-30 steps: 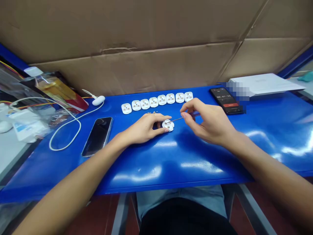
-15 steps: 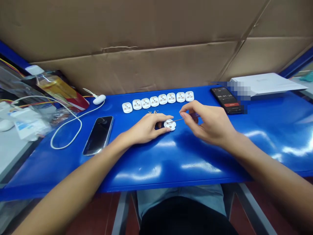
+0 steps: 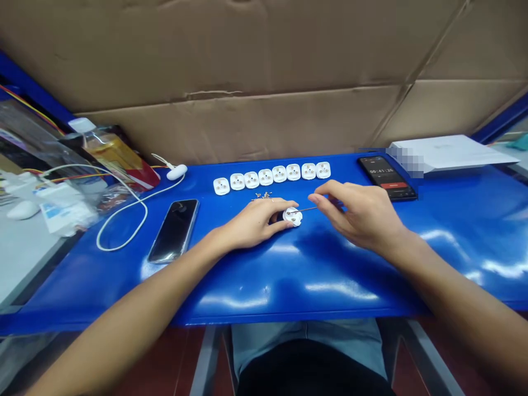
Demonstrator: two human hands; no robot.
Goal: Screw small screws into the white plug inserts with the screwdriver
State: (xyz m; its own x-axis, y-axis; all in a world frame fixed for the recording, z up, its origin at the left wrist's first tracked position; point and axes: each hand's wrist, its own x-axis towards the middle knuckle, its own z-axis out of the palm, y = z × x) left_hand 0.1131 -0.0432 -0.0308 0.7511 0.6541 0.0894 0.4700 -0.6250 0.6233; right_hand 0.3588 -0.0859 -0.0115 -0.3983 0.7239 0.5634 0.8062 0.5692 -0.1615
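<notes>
My left hand (image 3: 262,223) lies on the blue table, thumb and fingers closed on a small round white plastic piece (image 3: 295,219) with metal parts inside. It looks like a plug or socket part. My right hand (image 3: 358,212) grips a thin screwdriver (image 3: 307,209), its handle hidden in the palm. The shaft points left and its tip meets the white piece; whether it sits in a screw is too small to tell. Just beyond my left fingers is a small pile of brass-coloured screws (image 3: 264,196). Behind it several white square plug pieces (image 3: 265,177) stand in a row.
A phone (image 3: 174,231) lies to the left, near a white cable (image 3: 146,212). A bottle (image 3: 119,154) leans at the back left. At the back right are a phone showing a timer (image 3: 386,177) and a white box (image 3: 454,151). Cardboard (image 3: 264,126) walls the back.
The whole view has shifted, so the table things appear slightly lower and farther right. Both hands keep their grips, and the screwdriver tip stays at the white piece.
</notes>
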